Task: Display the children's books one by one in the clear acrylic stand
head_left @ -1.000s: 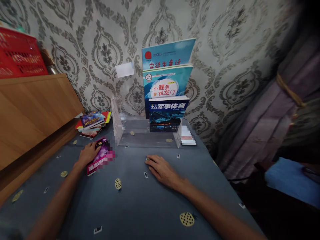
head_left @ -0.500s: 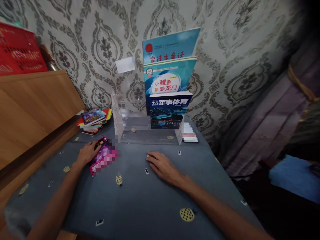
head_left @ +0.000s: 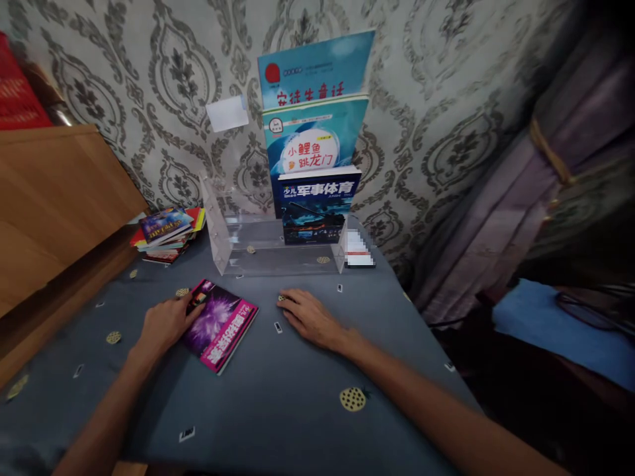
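Observation:
My left hand point(head_left: 165, 324) has hold of a purple and pink book point(head_left: 221, 325) at its left edge, the thumb lying on the cover and the other fingers partly out of sight. This book is turned at an angle on the tablecloth. Palm down on the cloth rests my right hand point(head_left: 311, 320), fingers stretched out and holding nothing. Beyond both hands stands a clear acrylic rack point(head_left: 216, 228). On its right side are upright books: a dark blue one point(head_left: 317, 215) in front, a teal one point(head_left: 342, 129) behind, and a taller blue one point(head_left: 317, 66) at the back.
A pile of books point(head_left: 169, 231) lies at the table's back left, near a wooden cabinet point(head_left: 64, 178). Right of the rack lies a blurred white item point(head_left: 359, 250). A patterned wall rises behind; a curtain point(head_left: 476, 198) and blue cloth point(head_left: 555, 330) are on the right.
The purple and pink book has come nearer and turned, with my left hand on it. The view has shifted to the right. My right hand stays flat on the cloth.

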Available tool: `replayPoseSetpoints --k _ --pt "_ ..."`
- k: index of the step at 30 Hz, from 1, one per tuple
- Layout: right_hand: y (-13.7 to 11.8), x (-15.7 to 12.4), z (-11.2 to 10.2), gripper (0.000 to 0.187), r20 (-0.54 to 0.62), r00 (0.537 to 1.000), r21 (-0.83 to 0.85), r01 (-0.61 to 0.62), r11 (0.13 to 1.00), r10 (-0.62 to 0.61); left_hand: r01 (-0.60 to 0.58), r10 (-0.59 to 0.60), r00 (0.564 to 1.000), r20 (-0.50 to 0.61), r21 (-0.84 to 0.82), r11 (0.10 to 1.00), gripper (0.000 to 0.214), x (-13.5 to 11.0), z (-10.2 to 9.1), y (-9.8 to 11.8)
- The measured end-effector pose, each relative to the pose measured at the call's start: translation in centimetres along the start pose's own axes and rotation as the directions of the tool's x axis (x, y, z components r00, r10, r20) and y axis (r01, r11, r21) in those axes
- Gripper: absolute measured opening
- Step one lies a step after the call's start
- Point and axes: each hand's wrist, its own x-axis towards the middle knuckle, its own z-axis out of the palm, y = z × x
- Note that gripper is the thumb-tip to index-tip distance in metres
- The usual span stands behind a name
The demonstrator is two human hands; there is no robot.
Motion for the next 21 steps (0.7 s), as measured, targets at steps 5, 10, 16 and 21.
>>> replayPoseSetpoints --k 5,10,16,21 --pt "0.1 -0.1 0.1 0.028 -0.097 0.993 0.066 -0.057 0.996 0.064 -0.063 0.062 0.997 0.051 0.03 0.998 0.052 -1.0 -1.0 2.8" --pt "0.1 0.0 -0.3 0.028 -0.173 0.971 0.153 -0.137 0.979 0.163 -0.158 0.159 0.985 0.065 -0.025 0.987 0.045 -2.4 -2.2 5.3" --pt "0.4 0.0 0.1 0.024 -0.2 0.964 0.137 -0.15 0.979 0.176 -0.163 0.173 0.981 0.087 -0.111 0.98 0.047 -2.2 -3.4 6.5" --pt "-0.2 -0.4 -0.3 0.017 -0.19 0.975 0.011 -0.118 0.993 0.118 -0.241 0.234 0.97 -0.071 -0.127 0.962 0.04 -0.7 -1.8 6.5"
